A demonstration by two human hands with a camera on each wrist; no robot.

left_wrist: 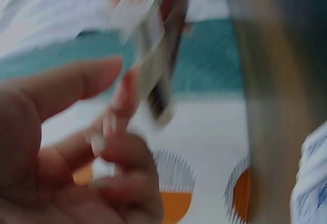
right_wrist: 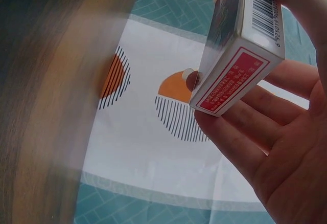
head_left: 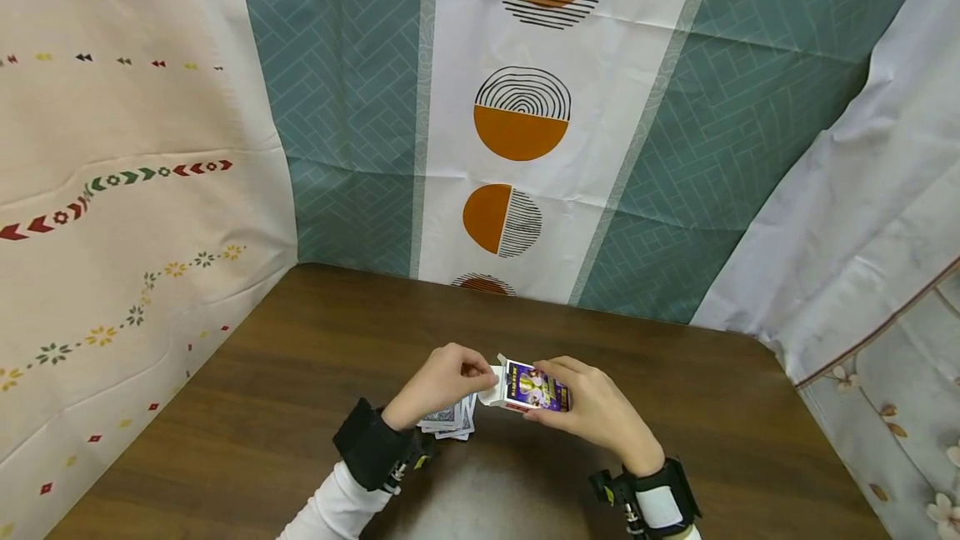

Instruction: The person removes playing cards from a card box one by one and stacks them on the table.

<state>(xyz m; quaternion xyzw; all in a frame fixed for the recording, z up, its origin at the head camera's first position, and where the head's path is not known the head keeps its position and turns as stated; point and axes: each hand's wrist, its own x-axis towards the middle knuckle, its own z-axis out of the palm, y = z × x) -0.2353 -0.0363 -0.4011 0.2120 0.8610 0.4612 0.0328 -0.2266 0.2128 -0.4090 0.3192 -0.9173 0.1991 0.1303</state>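
My right hand (head_left: 592,407) grips a purple playing-card box (head_left: 536,387) with thumb and fingers on its faces. A barcode and a red label show on the box (right_wrist: 232,81) in the right wrist view. The box's left end is open, with white flaps (head_left: 491,394) standing out. At that end is my left hand (head_left: 450,377), its fingers bent, a fingertip at a flap. In the blurred left wrist view, the thumb and forefinger of my left hand (left_wrist: 87,137) look slightly apart. Below lies a loose pile of playing cards (head_left: 450,419), partly hidden by the left hand.
The brown wooden table (head_left: 315,373) spreads around both hands. A patterned teal and white cloth (head_left: 517,215) hangs along its back edge. Pale cloths hang at the left (head_left: 135,232) and the right (head_left: 847,215). Both wrists wear black straps.
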